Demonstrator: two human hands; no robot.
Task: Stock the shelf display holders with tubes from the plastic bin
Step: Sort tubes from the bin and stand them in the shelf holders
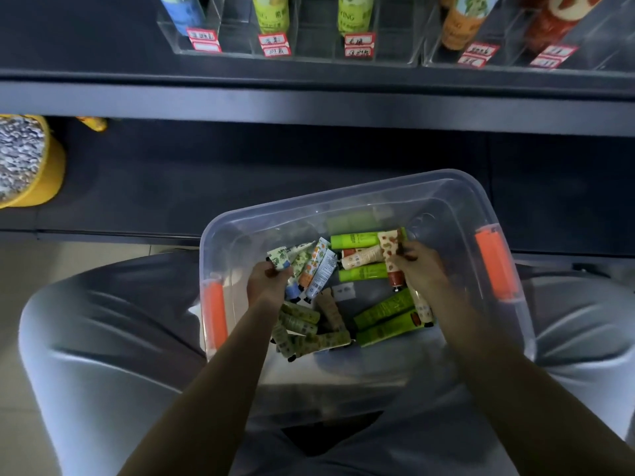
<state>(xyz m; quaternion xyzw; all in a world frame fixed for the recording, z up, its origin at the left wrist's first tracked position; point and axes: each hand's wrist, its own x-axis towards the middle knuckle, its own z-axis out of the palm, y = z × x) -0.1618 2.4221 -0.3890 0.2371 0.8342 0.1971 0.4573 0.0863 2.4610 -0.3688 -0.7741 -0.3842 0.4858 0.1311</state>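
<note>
A clear, smooth-walled rectangular plastic bin [343, 201] with rounded corners is rested on the lap, over creased pale grey trousers [103, 321]. An orange latch [213, 310] is set at its left end and another orange latch [494, 264] at its right end. Small soft squeeze tubes are scattered flat on its floor: glossy lime-green tubes [385, 316] at the right, and cream leaf-printed tubes [299, 321] heaped at the near left.

The left hand [266, 281] is lowered into the bin with its fingers curled round a fanned bunch of patterned tubes [311, 266]. The flat crimped ends are spread away from the body and the caps are pointed towards it. The right hand [417, 266] is closed on a cream tube with red-brown spots [387, 250], which is gripped near its middle, its red cap pointed towards the body. Both bare forearms are stretched over the near rim.

Beyond the bin, clear acrylic display holders [309, 39] are lined along a dark grey metal shelf [309, 104]. 5 upright tubes are seen in them: a blue tube [182, 12], 2 lime ones, an orange one and a red one, each behind red-edged paper labels [275, 44]. On the shelf below, at the far left, a round yellow tub of speckled grains [34, 166] is seen.
</note>
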